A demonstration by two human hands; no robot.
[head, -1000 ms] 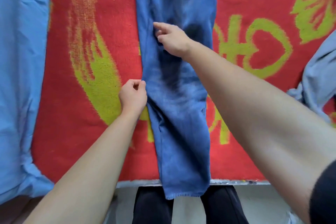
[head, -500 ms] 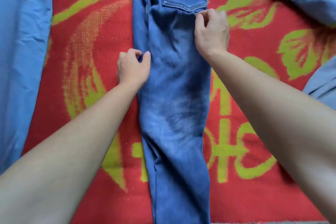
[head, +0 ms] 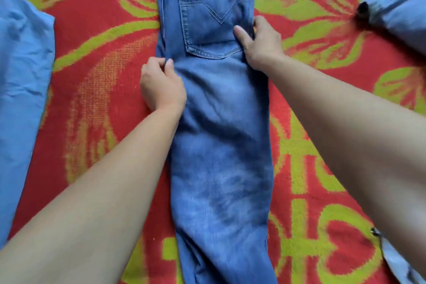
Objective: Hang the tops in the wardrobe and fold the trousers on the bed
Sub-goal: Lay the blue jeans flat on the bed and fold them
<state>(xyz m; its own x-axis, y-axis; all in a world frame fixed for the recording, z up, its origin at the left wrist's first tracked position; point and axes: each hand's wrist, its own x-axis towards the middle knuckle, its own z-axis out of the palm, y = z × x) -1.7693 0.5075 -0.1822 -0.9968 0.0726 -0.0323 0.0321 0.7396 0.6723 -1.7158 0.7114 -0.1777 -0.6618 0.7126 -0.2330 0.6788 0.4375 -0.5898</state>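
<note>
Jeans [head: 221, 134] lay leg-over-leg on the bed [head: 92, 76], fingers [head: 169, 63] of left hand [head: 162, 86] and right hand [head: 260, 45] pinching opposite edges; crosswise folds apparently remained, pale garments [head: 20, 76] beyond the fingers unsorted.

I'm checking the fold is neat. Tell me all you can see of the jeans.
The jeans are faded blue denim, laid along the red and green blanket, folded leg over leg, a stitched back pocket facing up. The left hand pinches their left edge; the right hand grips the right edge beside the pocket.
</note>
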